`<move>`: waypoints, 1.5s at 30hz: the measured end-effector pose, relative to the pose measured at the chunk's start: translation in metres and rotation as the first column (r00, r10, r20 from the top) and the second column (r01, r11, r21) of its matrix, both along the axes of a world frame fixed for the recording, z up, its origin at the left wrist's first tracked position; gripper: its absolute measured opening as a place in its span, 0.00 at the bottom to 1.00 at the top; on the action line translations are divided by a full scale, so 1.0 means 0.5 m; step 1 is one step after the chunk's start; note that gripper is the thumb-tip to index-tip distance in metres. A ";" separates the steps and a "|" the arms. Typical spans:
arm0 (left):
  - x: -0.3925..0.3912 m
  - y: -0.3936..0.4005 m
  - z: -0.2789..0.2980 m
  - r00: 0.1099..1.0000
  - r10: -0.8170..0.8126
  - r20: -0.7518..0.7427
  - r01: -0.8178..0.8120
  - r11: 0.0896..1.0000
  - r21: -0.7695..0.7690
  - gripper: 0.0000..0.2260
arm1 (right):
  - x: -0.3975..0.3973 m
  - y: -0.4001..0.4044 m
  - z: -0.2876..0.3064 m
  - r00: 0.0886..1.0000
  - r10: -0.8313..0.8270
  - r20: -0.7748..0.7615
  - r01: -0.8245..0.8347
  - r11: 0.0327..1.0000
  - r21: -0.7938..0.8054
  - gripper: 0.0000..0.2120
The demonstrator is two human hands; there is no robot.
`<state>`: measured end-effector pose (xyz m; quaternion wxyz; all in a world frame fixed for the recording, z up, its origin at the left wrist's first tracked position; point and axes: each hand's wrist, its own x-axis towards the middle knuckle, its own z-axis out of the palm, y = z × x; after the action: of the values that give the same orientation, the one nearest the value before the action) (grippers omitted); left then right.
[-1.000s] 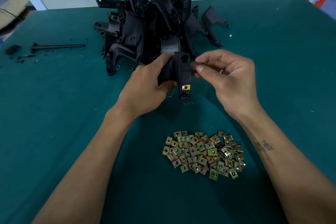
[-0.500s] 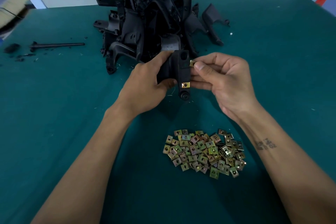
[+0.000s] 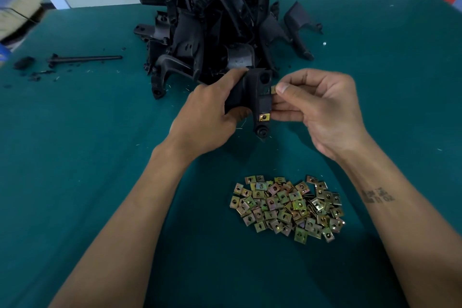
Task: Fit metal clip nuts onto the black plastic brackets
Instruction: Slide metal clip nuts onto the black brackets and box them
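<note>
Left hand (image 3: 212, 117) gripping black plastic bracket (image 3: 252, 92), one clip nut (image 3: 264, 117) already seated; right hand (image 3: 322, 107) pinching second clip nut (image 3: 273, 90) against bracket's right edge

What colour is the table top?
The table is dark teal green, seen in the head view.

Black bracket (image 3: 252, 92) is showing in left hand (image 3: 210, 117); gold clip nut (image 3: 264, 117) is gleaming on it. Beyond both hands, bracket pile (image 3: 212, 32) is appearing black. Below right hand (image 3: 322, 110), clip-nut heap (image 3: 287, 207) is glinting yellow-gold, iridescent. Table cover (image 3: 75, 157) is reading teal.
</note>
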<state>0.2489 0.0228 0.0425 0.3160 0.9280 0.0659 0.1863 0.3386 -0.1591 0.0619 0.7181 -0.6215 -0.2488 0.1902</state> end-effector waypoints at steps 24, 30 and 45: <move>-0.002 -0.003 0.003 0.999 0.004 0.045 -0.005 1.000 0.026 0.25 | -0.084 0.054 -0.029 0.896 -0.258 -0.361 0.339 0.923 0.182 0.04; -0.006 -0.006 0.008 0.999 0.007 0.043 -0.008 1.000 0.024 0.25 | -0.074 0.051 -0.036 0.937 -0.298 -0.182 0.326 0.934 0.148 0.03; -0.013 0.003 0.015 0.987 0.088 0.134 -0.081 0.995 -0.052 0.27 | -0.069 0.038 -0.052 0.659 -0.084 0.748 0.269 0.954 -0.130 0.25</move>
<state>0.2423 0.0241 0.0499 0.3332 0.9018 0.0880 0.2606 0.3041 -0.1401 0.0360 0.4956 -0.7450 -0.4304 -0.1191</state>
